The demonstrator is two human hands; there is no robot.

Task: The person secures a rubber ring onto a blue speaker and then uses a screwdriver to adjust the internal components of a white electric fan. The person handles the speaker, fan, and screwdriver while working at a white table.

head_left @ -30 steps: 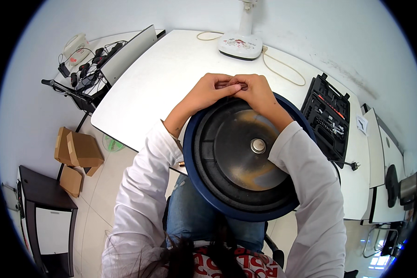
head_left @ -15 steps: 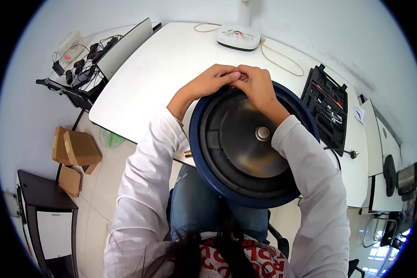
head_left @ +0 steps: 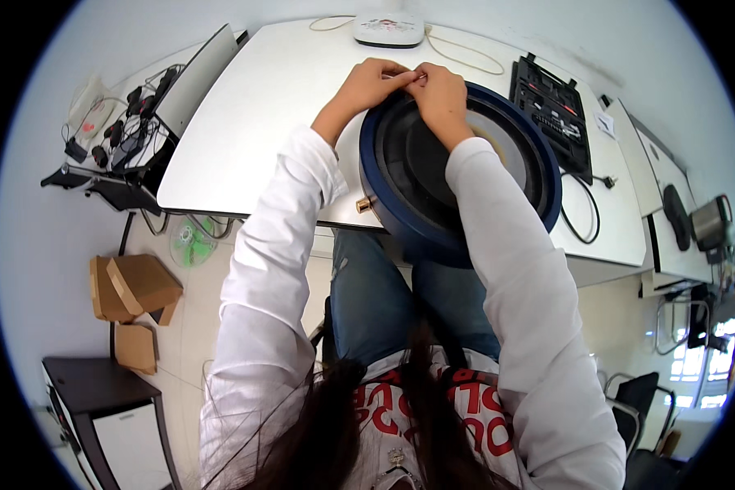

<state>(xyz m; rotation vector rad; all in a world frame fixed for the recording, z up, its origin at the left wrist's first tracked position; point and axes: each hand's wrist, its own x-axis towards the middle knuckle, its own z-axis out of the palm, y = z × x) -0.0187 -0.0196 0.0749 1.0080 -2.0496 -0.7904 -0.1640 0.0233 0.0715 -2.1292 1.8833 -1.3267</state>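
A wide round pan-like appliance with a dark blue rim (head_left: 404, 229) and a dark interior (head_left: 412, 155) rests at the table's near edge, above my knees. A gold-coloured fitting (head_left: 363, 205) sticks out of its left side. At the far left part of the rim, my left hand (head_left: 374, 84) and my right hand (head_left: 443, 96) meet, thumbs and fingers pinched together. Whatever lies between the fingertips is too small or too covered to name. My right forearm crosses over the interior and hides part of it.
On the white table (head_left: 278, 106) are a black tool case (head_left: 554, 118), a flower-printed white base (head_left: 389, 31) and a black power cord (head_left: 598, 214). Left of the table, a grey panel (head_left: 194, 86) borders tangled cables. Cardboard boxes (head_left: 147, 286) and a dark cabinet (head_left: 98, 388) stand lower left.
The view has tilted downward, so the table and both hands sit higher in the picture. My right arm now covers the interior's metal knob. The hands stay together at the far rim.
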